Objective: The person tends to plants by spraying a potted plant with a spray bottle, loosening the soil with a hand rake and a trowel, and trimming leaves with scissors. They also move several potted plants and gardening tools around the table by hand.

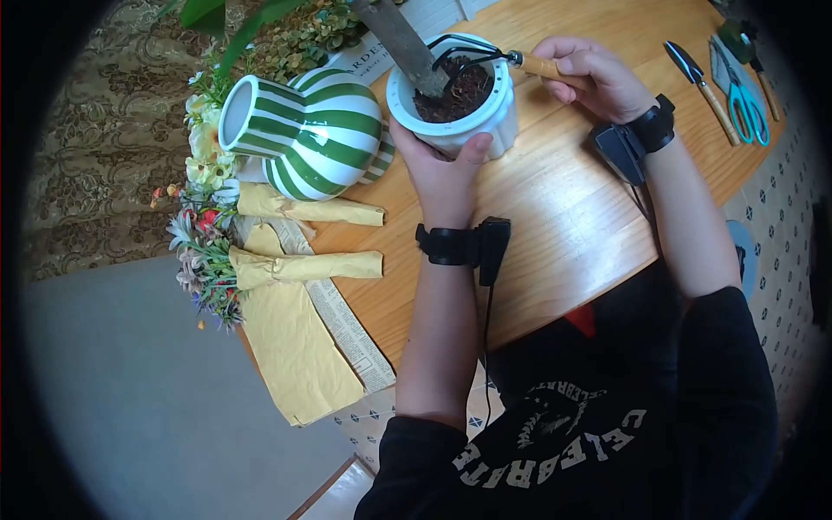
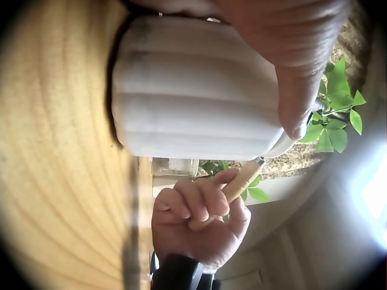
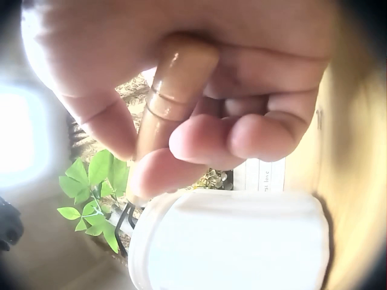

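A white ribbed flower pot (image 1: 451, 129) stands on the wooden table, holding brown soil (image 1: 465, 94) and a thick plant trunk (image 1: 400, 43). My left hand (image 1: 440, 178) grips the pot's near side, its thumb (image 2: 296, 99) up at the rim in the left wrist view; the other fingers are largely hidden. In my right hand (image 1: 598, 78) is the wooden handle (image 3: 166, 99) of a small hand rake, held between thumb and curled fingers. The rake's black tines (image 1: 468, 45) reach over the rim to the soil beside the trunk. Green leaves (image 3: 91, 187) show beyond the pot.
Left of the pot lies a green-and-white striped vase (image 1: 334, 139). Paper-wrapped flower bunches (image 1: 308, 267) and brown paper (image 1: 295, 355) lie at the table's left edge. A pointed trowel (image 1: 704, 87) and teal-handled scissors (image 1: 747, 113) are at the right.
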Demonstrator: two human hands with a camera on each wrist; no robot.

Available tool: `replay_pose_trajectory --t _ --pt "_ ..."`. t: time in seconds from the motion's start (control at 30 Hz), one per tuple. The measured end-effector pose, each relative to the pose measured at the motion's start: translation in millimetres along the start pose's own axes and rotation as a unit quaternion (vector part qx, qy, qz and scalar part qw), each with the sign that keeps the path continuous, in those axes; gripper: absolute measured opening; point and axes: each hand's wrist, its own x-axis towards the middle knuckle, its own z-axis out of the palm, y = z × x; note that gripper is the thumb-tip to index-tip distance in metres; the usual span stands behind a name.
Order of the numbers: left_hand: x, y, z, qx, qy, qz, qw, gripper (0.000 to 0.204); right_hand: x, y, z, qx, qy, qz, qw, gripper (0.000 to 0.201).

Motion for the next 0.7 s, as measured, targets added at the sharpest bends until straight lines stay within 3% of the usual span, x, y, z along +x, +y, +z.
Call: replay_pose_trajectory --t 0.23,0.7 --pt "-1.5 0.8 0.7 0.0 -0.002 -0.005 1.0 0.098 0.5 -1.3 -1.4 0.057 -0.024 -0.026 0.998 0.027" --pt "-1.1 4.2 1.2 -0.018 -0.009 -0.007 1.0 0.093 -0.7 -0.2 -1.3 -0.012 0.048 -0.011 0.999 0.027"
